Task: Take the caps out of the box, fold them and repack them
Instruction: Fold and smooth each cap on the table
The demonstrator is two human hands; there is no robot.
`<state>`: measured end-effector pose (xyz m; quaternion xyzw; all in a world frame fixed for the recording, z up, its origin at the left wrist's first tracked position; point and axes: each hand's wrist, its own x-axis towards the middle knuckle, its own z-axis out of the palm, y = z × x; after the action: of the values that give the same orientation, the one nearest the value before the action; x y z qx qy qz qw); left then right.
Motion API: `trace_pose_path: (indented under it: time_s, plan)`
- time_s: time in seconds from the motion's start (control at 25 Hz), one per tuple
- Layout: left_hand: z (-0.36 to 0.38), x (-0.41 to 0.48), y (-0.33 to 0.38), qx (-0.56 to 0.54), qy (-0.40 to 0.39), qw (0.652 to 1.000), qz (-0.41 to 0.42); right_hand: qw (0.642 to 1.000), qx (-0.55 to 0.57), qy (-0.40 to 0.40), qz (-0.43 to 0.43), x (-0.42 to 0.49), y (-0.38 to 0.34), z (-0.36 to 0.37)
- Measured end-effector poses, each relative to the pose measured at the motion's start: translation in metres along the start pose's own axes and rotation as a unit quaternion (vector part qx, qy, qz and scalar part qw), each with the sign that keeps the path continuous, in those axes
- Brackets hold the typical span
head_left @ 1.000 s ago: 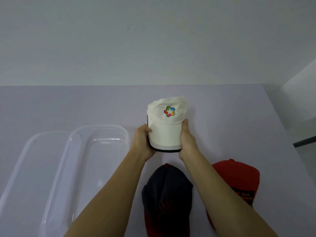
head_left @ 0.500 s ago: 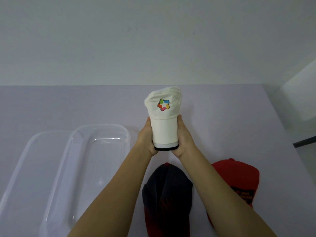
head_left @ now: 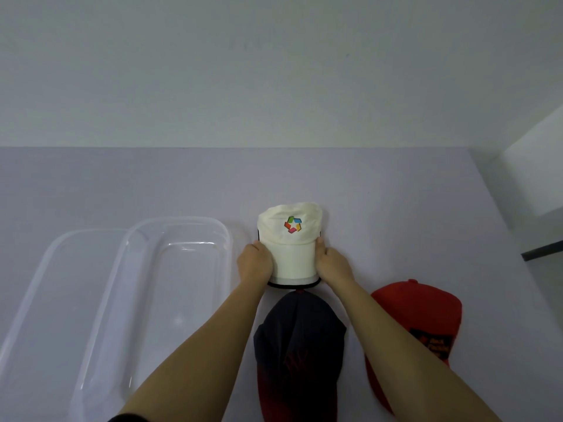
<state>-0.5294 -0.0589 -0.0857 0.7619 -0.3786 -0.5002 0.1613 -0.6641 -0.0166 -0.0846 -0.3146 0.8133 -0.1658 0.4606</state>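
Note:
A cream cap (head_left: pixel 291 248) with a multicoloured logo sits at the middle of the table, brim toward me. My left hand (head_left: pixel 254 264) grips the brim's left side and my right hand (head_left: pixel 332 264) grips its right side, squeezing the brim between them. Just below lies a dark navy cap with a red brim (head_left: pixel 300 348). A red cap (head_left: pixel 417 327) lies to its right, partly behind my right forearm. The clear plastic box (head_left: pixel 170 287) stands at the left with nothing visible in it.
A clear lid (head_left: pixel 45 300) lies under or beside the box at the far left. The table's right edge (head_left: pixel 499 220) runs diagonally, with a white wall behind the table.
The cream cap was lifted and its brim squeezed narrower; now it is lower, back near the table, with both hands still on the brim's sides.

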Motion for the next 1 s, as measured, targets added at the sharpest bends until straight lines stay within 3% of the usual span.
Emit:
trace_pose_path:
  time_s: [0.12,0.2,0.36,0.56,0.84,1.0]
  plan:
    - [0.003,-0.006,0.005,0.110,0.026,0.992,0.054,0.993,-0.093,0.071,-0.028,0.005,0.005,-0.007]
    - [-0.002,-0.015,0.014,0.144,0.047,0.978,0.141,0.984,-0.125,0.108,-0.070,0.009,0.003,-0.016]
    - [-0.026,-0.005,0.036,0.084,0.044,0.954,0.286,0.954,-0.038,0.133,-0.267,0.020,-0.009,-0.045]
    - [-0.042,0.016,0.049,0.085,-0.169,0.948,0.254,0.958,-0.008,0.008,-0.288,0.030,-0.020,-0.046]
    - [-0.043,0.033,0.066,0.088,-0.219,0.934,0.270,0.961,0.077,0.025,-0.264,0.043,-0.025,-0.043]
    - [-0.052,0.041,0.073,0.166,-0.206,0.922,0.281,0.965,0.054,0.004,-0.259,0.049,-0.028,-0.054]
